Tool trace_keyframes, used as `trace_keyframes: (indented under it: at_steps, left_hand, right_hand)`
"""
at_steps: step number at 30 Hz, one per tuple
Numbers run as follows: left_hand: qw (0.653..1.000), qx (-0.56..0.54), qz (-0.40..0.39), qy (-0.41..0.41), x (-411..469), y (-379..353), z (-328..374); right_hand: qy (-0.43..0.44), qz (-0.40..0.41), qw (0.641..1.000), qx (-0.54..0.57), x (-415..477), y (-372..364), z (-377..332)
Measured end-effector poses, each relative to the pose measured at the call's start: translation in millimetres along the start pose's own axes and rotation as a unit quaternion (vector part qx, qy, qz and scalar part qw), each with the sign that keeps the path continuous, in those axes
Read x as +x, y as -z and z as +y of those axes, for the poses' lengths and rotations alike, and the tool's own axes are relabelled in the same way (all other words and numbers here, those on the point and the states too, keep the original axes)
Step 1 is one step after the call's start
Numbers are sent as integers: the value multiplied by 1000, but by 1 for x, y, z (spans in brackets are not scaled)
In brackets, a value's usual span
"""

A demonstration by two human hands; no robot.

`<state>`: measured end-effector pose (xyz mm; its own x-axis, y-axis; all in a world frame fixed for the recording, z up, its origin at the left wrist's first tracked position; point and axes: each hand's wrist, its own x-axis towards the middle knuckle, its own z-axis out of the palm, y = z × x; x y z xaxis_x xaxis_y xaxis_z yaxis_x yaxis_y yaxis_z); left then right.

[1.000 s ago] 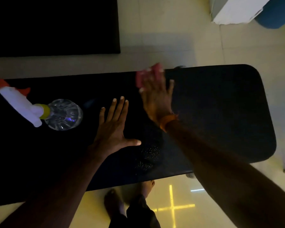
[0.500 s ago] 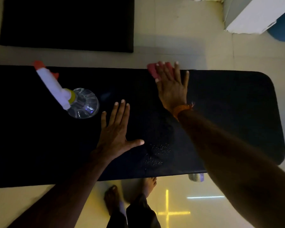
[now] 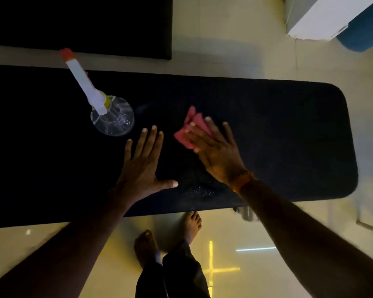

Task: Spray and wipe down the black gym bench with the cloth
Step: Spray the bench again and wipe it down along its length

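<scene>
Right hand (image 3: pixel 215 151) presses soft pink cloth (image 3: pixel 190 130) flat, fingers straight; left hand (image 3: pixel 140 166) splayed on padded bench (image 3: pixel 289 136). Cloth bunches easily; keep palm pressure.

Bench (image 3: pixel 289 147) top: open surface runs from the right hand (image 3: pixel 218 153) to the rounded right end. Obstacles: a spray bottle (image 3: pixel 116 123) stands upright left of centre, toward the far edge; the left hand (image 3: pixel 142 168) lies flat near it. A narrow gap separates that hand from the cloth (image 3: pixel 190 130) under the right hand's fingers. The far-left stretch is too dark to judge.
</scene>
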<state>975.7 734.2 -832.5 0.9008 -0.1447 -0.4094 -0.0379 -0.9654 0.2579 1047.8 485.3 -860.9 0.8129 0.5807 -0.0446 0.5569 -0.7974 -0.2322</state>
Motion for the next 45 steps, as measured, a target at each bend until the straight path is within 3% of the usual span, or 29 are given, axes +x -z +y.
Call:
trace_keyframes:
  at_steps: [1, 3, 4, 5, 8, 9, 11, 13, 14, 17, 18, 19, 22, 23, 25, 27, 28, 30, 31, 32, 35, 36, 39, 40, 43, 44, 45]
  left_hand:
    - [1000, 4, -4, -3, -3, -1, 0]
    - [1000, 11, -11, -7, -8, -2, 0]
    - [1000, 15, -13, -9, -10, -2, 0]
    - [1000, 19, -16, -13, -12, -3, 0]
    - [999, 27, -20, -30, -22, -5, -1]
    - [999, 33, -19, -37, -26, -5, -3]
    - [998, 46, -15, -51, -35, -9, -7]
    - [997, 52, -5, -60, -42, -13, -12]
    - [997, 54, 0, -60, -45, -14, -15]
    - [997, 49, 6, -62, -53, -18, -22]
    - [997, 48, 9, -62, -57, -19, -26]
    - [997, 49, 12, -63, -61, -19, -31]
    - [996, 51, 21, -71, -67, -22, -40]
    - [996, 51, 29, -71, -68, -23, -41]
    - [996, 42, 47, -67, -68, -24, -40]
    - [996, 34, 62, -61, -69, -26, -38]
    - [995, 34, 68, -57, -70, -27, -38]
    - [995, 40, 74, -49, -71, -28, -40]
    - [995, 40, 76, -46, -71, -29, -40]
    - [995, 38, 79, -44, -71, -30, -40]
    - [995, 11, 96, -28, -75, -32, -40]
    - [994, 2, 106, -16, -78, -33, -42]
    - [993, -11, 119, 14, -80, -32, -47]
    - [993, -14, 119, 21, -80, -32, -49]
    - [992, -18, 125, 29, -80, -32, -52]
    - [991, -15, 128, 32, -80, -32, -52]
    - [991, -12, 129, 37, -80, -32, -52]
  right_hand:
    - [-73, 15, 997, -8, -11, 1, 11]
    - [-285, 52, 956, 38, -33, 3, 6]
    - [-331, 55, 940, 64, -44, 0, -11]
    - [-300, 47, 950, 67, -55, -4, -32]
    - [-59, -23, 998, 15, -89, -14, -54]
    - [-56, -17, 998, -1, -91, -10, -43]
    - [-224, 18, 974, 18, -90, -6, -33]
    - [-381, 44, 919, 89, -84, -5, -58]
    - [-360, 44, 927, 100, -81, -8, -81]
    - [-130, -9, 990, 50, -98, -21, -115]
    - [-127, -6, 991, 38, -104, -20, -106]
    - [-182, 14, 983, 36, -109, -20, -97]
    - [-419, 67, 900, 101, -115, -21, -109]
    - [-412, 69, 902, 113, -112, -24, -126]
    - [-266, 55, 958, 91, -118, -34, -152]
    - [-171, 31, 983, 52, -131, -35, -139]
    - [-207, 36, 977, 44, -133, -36, -128]
    - [-361, 60, 928, 71, -126, -33, -127]
    - [-398, 59, 911, 95, -118, -33, -139]
    - [-373, 53, 920, 106, -111, -34, -154]
    - [-171, 23, 982, 70, -110, -35, -154]
    - [-166, 22, 984, 56, -107, -34, -138]
    - [-326, 47, 939, 100, -84, -30, -129]
    - [-323, 50, 938, 116, -76, -32, -145]
    - [-74, 21, 996, 45, -73, -43, -171]
    - [-26, 11, 999, 24, -67, -41, -157]
    - [-29, 14, 999, 13, -55, -38, -139]
